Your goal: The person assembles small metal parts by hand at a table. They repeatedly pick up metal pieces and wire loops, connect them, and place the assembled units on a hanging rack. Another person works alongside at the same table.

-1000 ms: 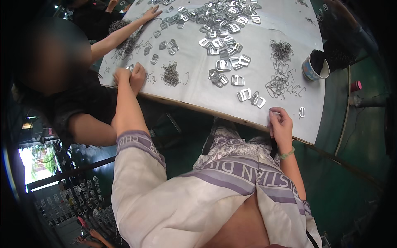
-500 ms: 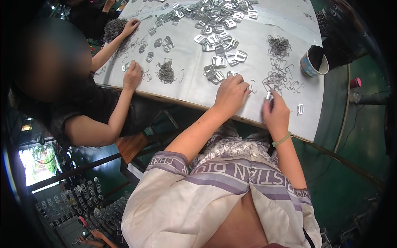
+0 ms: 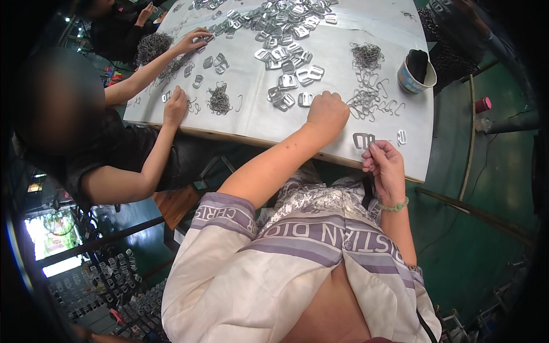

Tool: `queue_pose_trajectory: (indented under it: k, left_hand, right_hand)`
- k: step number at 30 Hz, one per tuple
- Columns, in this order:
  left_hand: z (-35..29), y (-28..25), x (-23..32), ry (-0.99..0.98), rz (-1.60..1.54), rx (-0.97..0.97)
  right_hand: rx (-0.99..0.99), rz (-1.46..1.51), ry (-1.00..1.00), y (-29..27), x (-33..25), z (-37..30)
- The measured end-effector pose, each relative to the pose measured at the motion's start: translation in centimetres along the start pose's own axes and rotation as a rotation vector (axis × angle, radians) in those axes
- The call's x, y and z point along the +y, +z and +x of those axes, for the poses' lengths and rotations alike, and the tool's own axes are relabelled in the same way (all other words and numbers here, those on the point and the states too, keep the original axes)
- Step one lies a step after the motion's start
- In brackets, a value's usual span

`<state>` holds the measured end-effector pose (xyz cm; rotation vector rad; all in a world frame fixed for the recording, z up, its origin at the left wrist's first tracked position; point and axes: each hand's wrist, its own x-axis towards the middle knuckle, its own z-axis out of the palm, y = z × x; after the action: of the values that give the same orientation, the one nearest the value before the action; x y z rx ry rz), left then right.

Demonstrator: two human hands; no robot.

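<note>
Between the thumb and fingers of my right hand (image 3: 386, 164) is a silver metal buckle (image 3: 362, 140), its slots facing up, near the table's front edge. My left hand (image 3: 330, 116) is closed, knuckles up, over the table; anything in its fingers is hidden. Just right of it lie loose bent wire hooks (image 3: 366, 104), with a denser heap of hooks (image 3: 366, 55) behind them. To its left are several buckles (image 3: 287, 81), trailing from a large buckle pile (image 3: 297, 23). A single buckle (image 3: 402, 137) lies right of my right hand.
A paper tub (image 3: 407, 81) with something black inside stands at the table's right edge. On the left, a co-worker's hands (image 3: 176, 106) are at the table (image 3: 251, 117), near another hook pile (image 3: 219, 100). A wooden stool (image 3: 173, 204) stands below.
My right hand has drawn back toward me, and its buckle, seen edge-on before, now shows flat. My left hand's fingers have closed; the hook beside them no longer shows. The view has shifted slightly.
</note>
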<state>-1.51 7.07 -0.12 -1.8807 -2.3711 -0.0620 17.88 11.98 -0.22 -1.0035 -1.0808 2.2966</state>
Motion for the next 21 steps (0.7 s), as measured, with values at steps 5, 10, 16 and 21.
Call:
queue_pose_trajectory:
  k: [5,10,16,21]
  left_hand:
    - [-1.2,-1.5,-1.8,-0.295,-0.802,-0.108]
    - [-5.7,-4.3,0.5,-0.204,-1.458,0.014]
    - [-8.0,-4.2,0.5,-0.189,-1.402,0.154]
    - [-9.1,-3.9,0.0,-0.148,-1.47,0.195]
  right_hand:
    - [-0.011,0.044,-0.036,0.1,0.0,-1.0]
    - [-0.064,-0.088,-0.099,1.8,-0.2,-1.6]
    - [-0.173,-0.211,-0.139,3.9,0.0,-2.1]
    - [-0.188,-0.237,-0.108,4.7,0.1,-1.9]
